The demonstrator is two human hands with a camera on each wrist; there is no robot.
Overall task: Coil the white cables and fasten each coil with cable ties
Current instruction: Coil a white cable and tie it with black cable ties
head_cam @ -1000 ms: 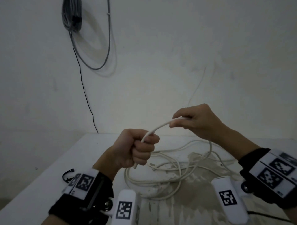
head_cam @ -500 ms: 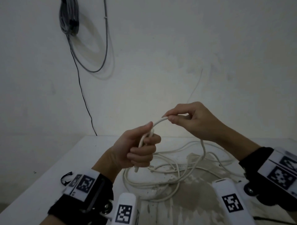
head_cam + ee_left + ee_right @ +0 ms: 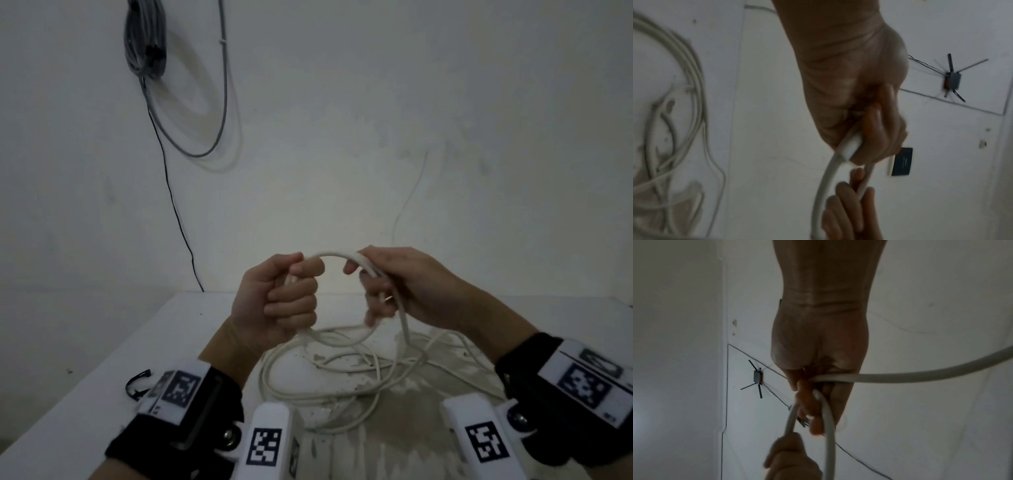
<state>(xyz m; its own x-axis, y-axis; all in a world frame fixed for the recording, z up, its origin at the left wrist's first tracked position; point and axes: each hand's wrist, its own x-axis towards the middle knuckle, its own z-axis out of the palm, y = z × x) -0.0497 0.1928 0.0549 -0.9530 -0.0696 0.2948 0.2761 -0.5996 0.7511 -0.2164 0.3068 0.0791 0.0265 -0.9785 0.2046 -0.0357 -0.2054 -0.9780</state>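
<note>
A white cable (image 3: 330, 255) forms one small loop held up between my two hands above the table. My left hand (image 3: 286, 296) grips the loop's left side in a fist; the left wrist view shows the cable (image 3: 827, 175) coming out of that hand (image 3: 865, 129). My right hand (image 3: 387, 286) curls round the loop's right side, where two strands cross; the right wrist view shows the cable (image 3: 900, 377) under those fingers (image 3: 813, 405). The rest of the cable (image 3: 342, 380) lies in a loose tangle on the white table (image 3: 85, 394). A black cable tie (image 3: 137, 385) lies at the table's left.
The table top is scuffed and stained (image 3: 404, 421) under the tangle. The white wall stands just behind the table. A grey cable bundle (image 3: 145, 37) hangs high on that wall at the left, with a thin black wire (image 3: 171, 192) running down from it.
My hands have come closer together and the cable span between them has closed into a small loop. My right hand has moved from a fingertip pinch to a grip on crossed strands.
</note>
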